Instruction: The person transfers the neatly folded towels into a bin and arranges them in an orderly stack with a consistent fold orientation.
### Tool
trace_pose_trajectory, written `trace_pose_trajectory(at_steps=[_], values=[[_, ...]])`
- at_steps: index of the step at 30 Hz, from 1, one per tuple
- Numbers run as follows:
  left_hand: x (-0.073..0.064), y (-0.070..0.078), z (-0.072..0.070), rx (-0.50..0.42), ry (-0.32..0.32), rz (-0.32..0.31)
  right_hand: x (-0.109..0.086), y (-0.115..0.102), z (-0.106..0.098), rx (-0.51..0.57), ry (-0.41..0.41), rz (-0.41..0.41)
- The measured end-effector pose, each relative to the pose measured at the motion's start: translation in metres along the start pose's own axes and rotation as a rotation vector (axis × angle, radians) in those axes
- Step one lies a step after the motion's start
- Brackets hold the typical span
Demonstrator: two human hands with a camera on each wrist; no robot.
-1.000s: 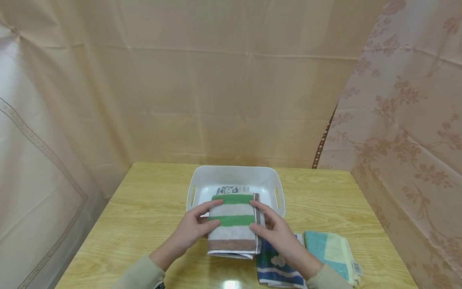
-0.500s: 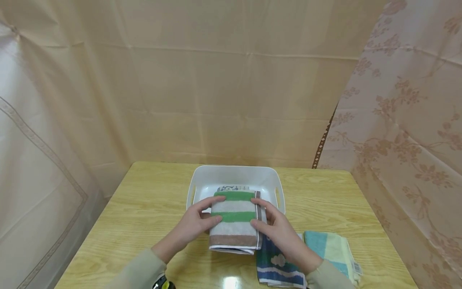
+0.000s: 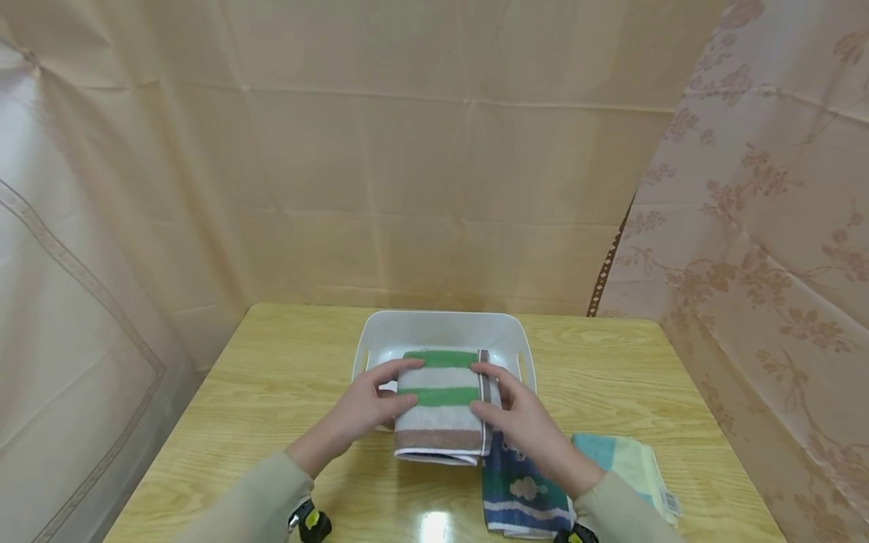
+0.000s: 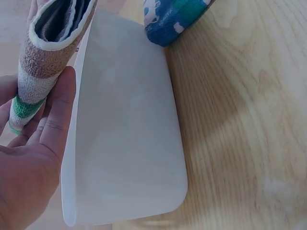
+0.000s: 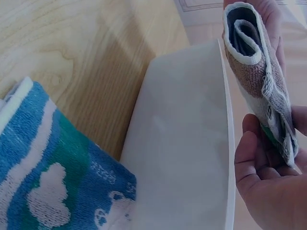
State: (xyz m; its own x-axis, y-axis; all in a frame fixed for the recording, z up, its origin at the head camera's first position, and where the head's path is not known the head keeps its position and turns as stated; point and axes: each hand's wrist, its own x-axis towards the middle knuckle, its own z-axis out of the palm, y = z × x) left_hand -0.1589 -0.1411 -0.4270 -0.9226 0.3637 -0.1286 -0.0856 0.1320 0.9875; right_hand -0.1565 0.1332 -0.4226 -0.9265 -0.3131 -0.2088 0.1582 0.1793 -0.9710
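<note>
Striped towel (image 3: 437,416): folded, banded in green, pale grey and brown, held up off the tabletop (image 3: 292,362) over the near side of the white basket (image 3: 441,332); whether it touches the rim cannot be told.
Left hand (image 3: 370,407): pinching the towel's left edge, thumb on the upper face, fingers showing beneath.
Right hand (image 3: 514,415): pinching the right edge, opposite the left hand.
Blue-green towel (image 3: 523,501): folded on the tabletop below the right hand, a pale cloud on it; far end touching the basket or just beside it, which is unclear.
Teal-and-yellow towel (image 3: 631,464): lying to the right of the blue-green one.
Basket: upright, open-topped, near the tabletop's far edge.
Backdrop: plain beige cloth (image 3: 434,166) behind, floral cloth (image 3: 760,256) on the right.
</note>
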Motion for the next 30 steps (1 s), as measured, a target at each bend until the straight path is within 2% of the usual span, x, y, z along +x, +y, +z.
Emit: trace_pose_trajectory(at_steps=[9, 20, 30], values=[[0.006, 0.007, -0.004, 0.030, 0.013, -0.023, 0.006, -0.006, 0.002, -0.072, 0.047, 0.001], [0.016, 0.014, -0.010, 0.076, 0.030, -0.014, 0.013, -0.012, -0.001, -0.097, 0.030, -0.028], [0.025, 0.017, -0.017, 0.101, 0.049, -0.036, 0.025, -0.018, -0.002, -0.096, 0.018, -0.030]])
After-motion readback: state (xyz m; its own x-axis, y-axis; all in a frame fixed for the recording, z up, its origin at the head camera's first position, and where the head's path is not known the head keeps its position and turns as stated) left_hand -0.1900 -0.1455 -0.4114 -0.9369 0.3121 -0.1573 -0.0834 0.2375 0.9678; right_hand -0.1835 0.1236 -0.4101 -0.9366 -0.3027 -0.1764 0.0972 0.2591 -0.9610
